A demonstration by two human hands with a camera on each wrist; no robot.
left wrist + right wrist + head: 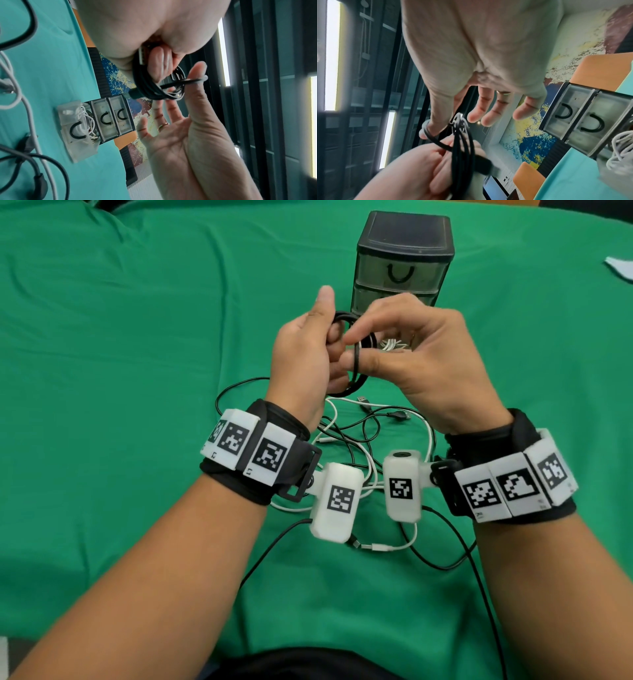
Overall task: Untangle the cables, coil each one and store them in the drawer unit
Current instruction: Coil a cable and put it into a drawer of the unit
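Black coiled cable point(356, 361) gripped in left hand point(301, 354), right hand point(421, 354) thumb hooking one loop — remaining fingers relaxed

A green cloth point(137, 344) covered the table. A pale scrap point(620, 268) lay at its far right edge. Beyond the far edge stood orange chairs point(529, 180) before a mottled blue, yellow and red wall point(529, 135). Dark window frames point(257, 94) showed bright panes between them.
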